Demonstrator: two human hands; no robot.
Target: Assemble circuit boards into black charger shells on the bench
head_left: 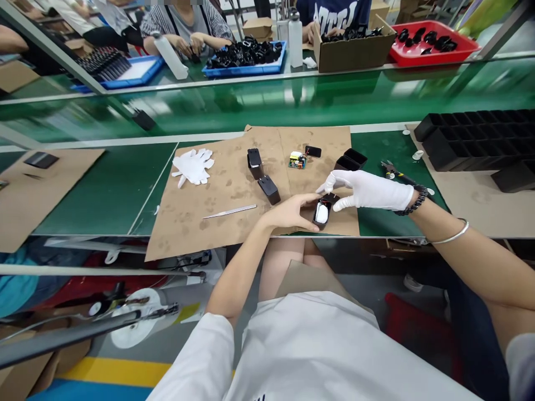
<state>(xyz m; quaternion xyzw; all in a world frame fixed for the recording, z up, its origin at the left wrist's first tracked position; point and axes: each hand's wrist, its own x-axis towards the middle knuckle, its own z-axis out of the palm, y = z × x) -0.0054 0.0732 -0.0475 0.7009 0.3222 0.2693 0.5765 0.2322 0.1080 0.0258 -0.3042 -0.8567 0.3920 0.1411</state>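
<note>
A small black case with a white piece inside stands at the front edge of the brown cardboard sheet. Bare, my left hand grips this case from its left side between thumb and fingers. My right hand wears a white glove and reaches over the case from the right, its thumb and fingers apart near a black part at the case's top. Whether its fingertips touch that part cannot be made out. Behind lie a circuit board and a small black cover.
Two black cases, metal tweezers and a white glove lie left on the cardboard. Pliers and stacked black cases are to the right. Beyond the green conveyor, people work beside blue trays.
</note>
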